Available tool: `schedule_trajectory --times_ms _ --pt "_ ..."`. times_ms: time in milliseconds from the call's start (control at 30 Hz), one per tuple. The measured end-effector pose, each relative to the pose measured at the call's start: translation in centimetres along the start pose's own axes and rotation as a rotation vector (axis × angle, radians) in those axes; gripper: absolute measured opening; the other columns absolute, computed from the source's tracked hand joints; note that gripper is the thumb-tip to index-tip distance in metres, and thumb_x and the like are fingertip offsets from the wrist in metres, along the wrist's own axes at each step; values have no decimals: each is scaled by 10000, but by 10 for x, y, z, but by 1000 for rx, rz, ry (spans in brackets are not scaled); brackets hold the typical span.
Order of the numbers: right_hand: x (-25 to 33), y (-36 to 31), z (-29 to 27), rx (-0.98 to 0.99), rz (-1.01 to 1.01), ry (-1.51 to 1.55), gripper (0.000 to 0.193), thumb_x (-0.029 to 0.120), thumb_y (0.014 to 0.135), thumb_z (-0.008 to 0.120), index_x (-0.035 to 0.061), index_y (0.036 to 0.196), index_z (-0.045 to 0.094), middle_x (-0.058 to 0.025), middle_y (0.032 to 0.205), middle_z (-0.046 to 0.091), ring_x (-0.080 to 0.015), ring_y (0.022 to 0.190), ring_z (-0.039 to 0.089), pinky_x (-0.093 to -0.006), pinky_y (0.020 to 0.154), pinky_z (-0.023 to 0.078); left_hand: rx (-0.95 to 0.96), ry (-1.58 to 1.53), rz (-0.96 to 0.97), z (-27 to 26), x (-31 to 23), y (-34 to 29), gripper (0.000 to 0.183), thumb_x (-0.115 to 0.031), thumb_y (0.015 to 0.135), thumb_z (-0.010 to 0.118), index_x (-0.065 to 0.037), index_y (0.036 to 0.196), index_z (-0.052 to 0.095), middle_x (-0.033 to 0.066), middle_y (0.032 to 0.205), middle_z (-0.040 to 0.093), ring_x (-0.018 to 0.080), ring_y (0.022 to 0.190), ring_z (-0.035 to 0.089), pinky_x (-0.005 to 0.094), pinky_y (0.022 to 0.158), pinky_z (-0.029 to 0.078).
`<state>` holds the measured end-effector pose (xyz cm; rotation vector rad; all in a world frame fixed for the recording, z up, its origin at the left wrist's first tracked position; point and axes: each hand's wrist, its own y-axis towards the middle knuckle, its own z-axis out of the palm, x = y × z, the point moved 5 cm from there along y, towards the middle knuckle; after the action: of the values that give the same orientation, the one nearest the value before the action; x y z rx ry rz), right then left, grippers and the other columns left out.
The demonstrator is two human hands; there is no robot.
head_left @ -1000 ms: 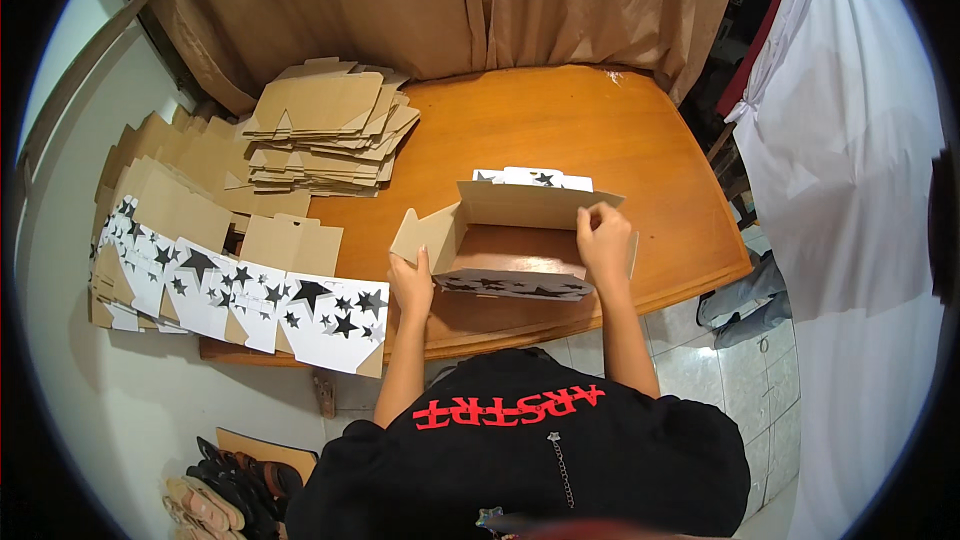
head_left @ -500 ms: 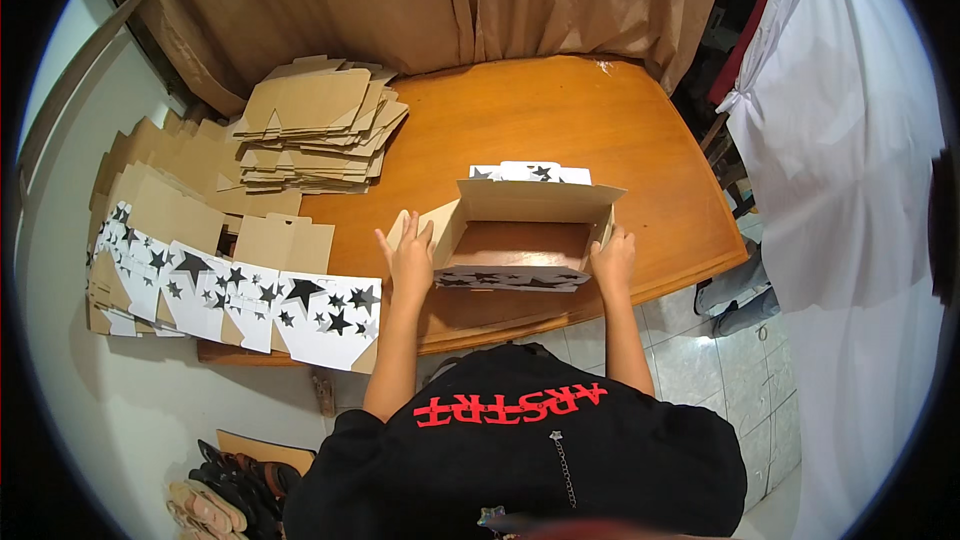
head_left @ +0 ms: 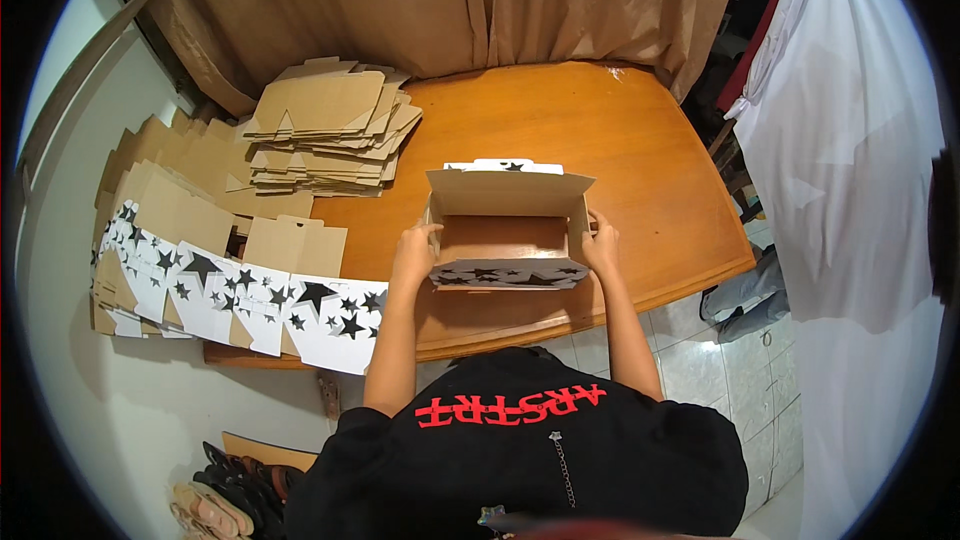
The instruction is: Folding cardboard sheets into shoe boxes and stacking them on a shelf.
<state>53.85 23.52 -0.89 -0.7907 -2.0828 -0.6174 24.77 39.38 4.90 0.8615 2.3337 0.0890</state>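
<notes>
A partly folded cardboard box (head_left: 512,194) stands on the table in front of me, brown inside and white with black stars outside. Its upper side gapes, and a shiny brown surface like the tabletop shows through the middle. My left hand (head_left: 413,254) is closed on the box's left end wall, fingers bent over the edge. At the opposite end, my right hand (head_left: 601,244) pinches the right wall between thumb and fingers. A white star-printed flap sticks up beyond the far wall.
Star-printed flat cardboard blanks (head_left: 270,295) lie overlapped along the wooden table's (head_left: 560,120) left side. Behind them rises a stack of plain brown folded cardboard (head_left: 325,110). A brown curtain (head_left: 600,0) borders the far edge; white cloth (head_left: 840,190) hangs at right. Shoes (head_left: 240,490) sit lower left.
The left hand's spread fingers have closed on the left end, and that slanting side panel now stands upright. The box has shifted slightly left in view.
</notes>
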Motion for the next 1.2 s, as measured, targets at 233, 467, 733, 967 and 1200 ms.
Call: schedule_trajectory --times_ms 233,467,733,967,1200 --pt "8 8 13 -41 55 -121 468 -15 721 459 -7 1188 482 -276 907 601 -423 861 577 -468 775 444 96 -47 -68 11 29 -2 417 74 683 451 0 1058 619 271 1169 510 400 1070 509 410 927 411" --pt "36 36 19 -5 127 -319 767 13 720 560 215 1379 223 -243 989 579 -405 925 561 -459 799 446 428 -148 -263 14 23 15 883 -381 611 748 36 1304 393 305 1395 229 394 1273 318 392 1031 303" --pt "20 38 21 -44 15 -236 765 -46 665 550 224 1332 289 -153 1045 577 -356 1004 538 -419 849 429 461 -199 -294 34 38 14 1299 -556 404 818 4 1393 189 299 1442 -10 431 1342 70 473 1079 173" --pt "16 23 24 67 -198 -145 502 -80 656 560 84 1126 494 -187 1035 553 -373 993 524 -391 845 427 259 -296 -226 30 42 5 1348 -538 392 834 -33 1391 82 265 1447 25 408 1351 13 494 1090 94" --pt "0 7 23 124 -201 5 468 126 758 634 50 1198 493 -203 1170 500 -354 1084 487 -387 916 402 320 115 43 30 15 7 1128 -565 481 756 -119 1396 270 136 1491 86 353 1370 16 637 1019 -10"
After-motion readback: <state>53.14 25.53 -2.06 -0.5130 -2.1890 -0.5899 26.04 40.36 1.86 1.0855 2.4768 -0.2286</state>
